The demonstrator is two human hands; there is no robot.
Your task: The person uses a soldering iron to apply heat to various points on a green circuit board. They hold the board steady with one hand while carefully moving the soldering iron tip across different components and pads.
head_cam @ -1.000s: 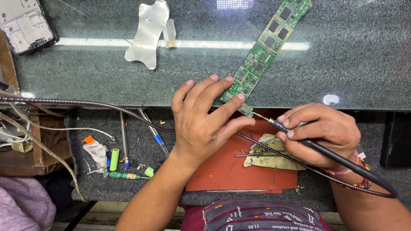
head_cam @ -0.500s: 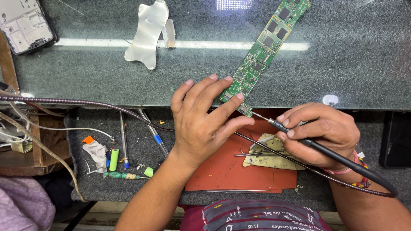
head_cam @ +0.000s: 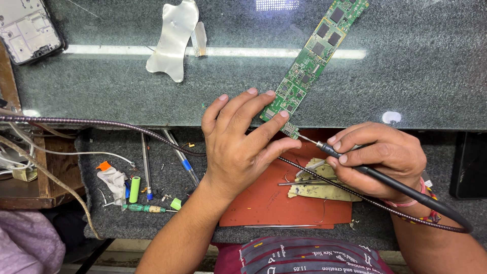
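Pressing down on the near end of the long green circuit board (head_cam: 310, 60), the left hand (head_cam: 243, 139) lies flat w/ fingers spread — holding it by pressure, not closed around it. Right hand (head_cam: 378, 157) is clamped pen-style on a soldering iron (head_cam: 350, 162); its tip touches the board's lower corner, just beside the left thumb. Board lies diagonally on the dark stone tabletop (head_cam: 101, 86), near end overhanging the front edge above a red mat (head_cam: 264, 203). Work looks mid-way: tip on the joint, nothing visibly lifted off, rest of the board untouched as far as can be seen. Room — tight at the tip, thumb and iron nearly meeting. Iron's cord (head_cam: 446, 220) trails right, a braided cable (head_cam: 101, 124) crosses under the left wrist. Open tabletop to the right of the board; metal shield (head_cam: 170, 38) and phone frame (head_cam: 28, 30) well apart at left. Screwdrivers (head_cam: 147, 172) lie on the grey pad below
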